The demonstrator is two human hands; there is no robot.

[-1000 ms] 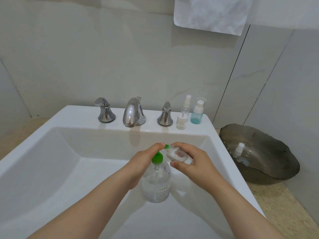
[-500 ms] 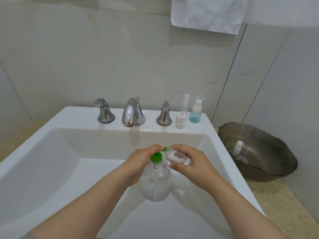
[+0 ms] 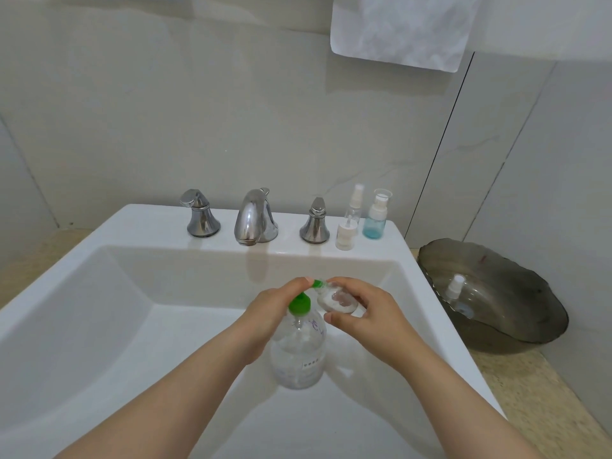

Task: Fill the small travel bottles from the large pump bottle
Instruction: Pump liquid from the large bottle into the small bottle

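Left hand (image 3: pixel 265 321) curled over the green pump head of the large pump bottle (image 3: pixel 298 352), fingers pressed together on top; the bottle stands in the sink (image 3: pixel 99 293). Right hand (image 3: pixel 367 313) pinches one small clear travel bottle (image 3: pixel 334 298), tilted at the nozzle. Two more travel bottles on the far ledge (clear (image 3: pixel 347 226), blue (image 3: pixel 375 217)); a fourth in the dark bowl (image 3: pixel 516 313), right.
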